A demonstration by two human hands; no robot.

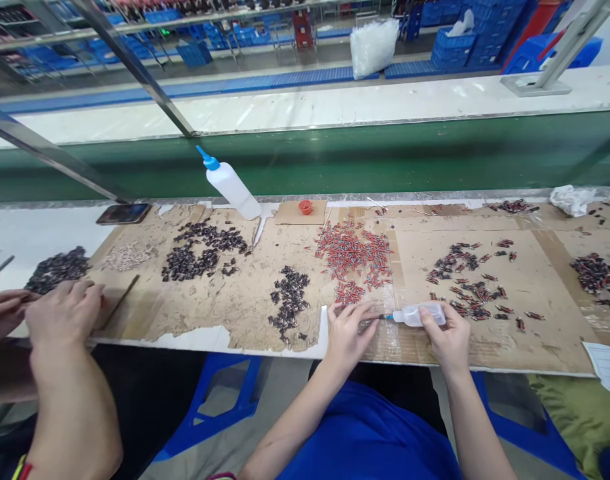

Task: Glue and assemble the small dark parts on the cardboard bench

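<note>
Your right grip [451, 337] clamps squeeze bottle [409, 315], nozzle [390, 317] toward 9 o'clock; left grip [349, 331] pinches a small part [382, 317].

I count four hands over the bench: the worker's left hand [347, 333] and right hand [447, 337], plus the neighbour's two hands [65, 313]; two blue-tipped squeeze bottles [407, 315], one smartphone [123, 213], one small red cup [305, 207], one crumpled white wad [569, 199], and loose red pieces [352, 250] too many to number
</note>
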